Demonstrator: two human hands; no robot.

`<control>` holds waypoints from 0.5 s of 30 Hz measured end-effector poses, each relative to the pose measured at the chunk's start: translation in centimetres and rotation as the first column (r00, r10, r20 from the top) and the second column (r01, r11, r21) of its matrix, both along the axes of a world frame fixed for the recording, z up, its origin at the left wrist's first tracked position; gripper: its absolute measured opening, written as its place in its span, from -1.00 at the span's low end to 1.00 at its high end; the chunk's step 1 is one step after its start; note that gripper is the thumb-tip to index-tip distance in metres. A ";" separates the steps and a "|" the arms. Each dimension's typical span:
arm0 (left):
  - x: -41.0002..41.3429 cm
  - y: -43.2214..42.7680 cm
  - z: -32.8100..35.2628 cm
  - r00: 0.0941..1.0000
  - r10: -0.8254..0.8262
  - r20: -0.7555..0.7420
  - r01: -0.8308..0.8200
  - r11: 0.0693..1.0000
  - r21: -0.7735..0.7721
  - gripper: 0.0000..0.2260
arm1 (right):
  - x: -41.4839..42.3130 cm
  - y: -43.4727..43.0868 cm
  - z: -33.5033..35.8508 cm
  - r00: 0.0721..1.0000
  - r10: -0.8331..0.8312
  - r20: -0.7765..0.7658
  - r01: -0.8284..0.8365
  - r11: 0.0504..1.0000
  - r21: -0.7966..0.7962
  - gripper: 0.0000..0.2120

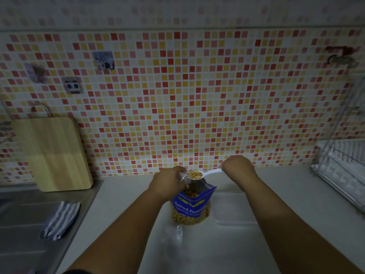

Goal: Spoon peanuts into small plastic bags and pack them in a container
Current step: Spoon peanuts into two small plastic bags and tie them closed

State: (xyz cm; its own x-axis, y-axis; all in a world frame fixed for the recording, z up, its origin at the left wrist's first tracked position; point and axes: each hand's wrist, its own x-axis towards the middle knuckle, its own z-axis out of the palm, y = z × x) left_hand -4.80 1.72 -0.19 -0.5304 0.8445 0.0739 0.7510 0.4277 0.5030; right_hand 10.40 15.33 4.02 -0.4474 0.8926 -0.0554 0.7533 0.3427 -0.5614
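I see both hands held over the white counter (122, 204), close to the mosaic tile wall (197, 95). The left hand (169, 181) pinches the mouth of a small clear plastic bag (183, 177), with its fingers curled round the edge. The right hand (237, 167) grips the handle end of a white plastic spoon (212, 172). The spoon's bowl sits right at the bag's mouth with a heap of peanuts (195, 174) in it.

Just below them the blue Salted Peanuts pouch (192, 204) stands upright on the counter, open at the top. A clear plastic container (233, 211) lies just right of the pouch (its outline is faint in this dim light). In front of the pouch I make out some loose clear bags (173, 235).

Off to the left a wooden cutting board (53, 153) leans on the wall by the steel sink (17, 218), which has a striped cloth (59, 220) lying on it. A wire dish rack (343, 165) stands at far right.
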 end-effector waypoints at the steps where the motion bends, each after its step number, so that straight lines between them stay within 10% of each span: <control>1: 0.2 0.2 0.0 1.000 -0.009 -0.024 0.009 1.000 -0.003 -0.50 | -0.1 0.0 0.0 0.999 0.023 0.035 -0.024 1.000 0.020 -0.71; 9: 1.5 1.1 -0.5 0.993 -0.010 0.115 -0.005 0.992 0.129 -0.56 | -2.6 -2.5 1.4 0.921 0.340 0.187 -0.383 0.880 0.283 -0.80; 15: 1.1 0.5 -0.5 0.935 0.069 0.348 -0.194 0.921 0.337 -0.71 | -1.7 -3.7 2.5 0.778 0.597 0.195 -0.441 0.298 0.847 -0.86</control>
State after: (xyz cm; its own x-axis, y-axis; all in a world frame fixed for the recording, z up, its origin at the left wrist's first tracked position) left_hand -3.66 2.19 -0.66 -0.6813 0.7132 0.1647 0.4697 0.2534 0.8457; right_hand 8.71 11.66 6.52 -0.7663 0.0407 0.6412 0.1844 0.9699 0.1589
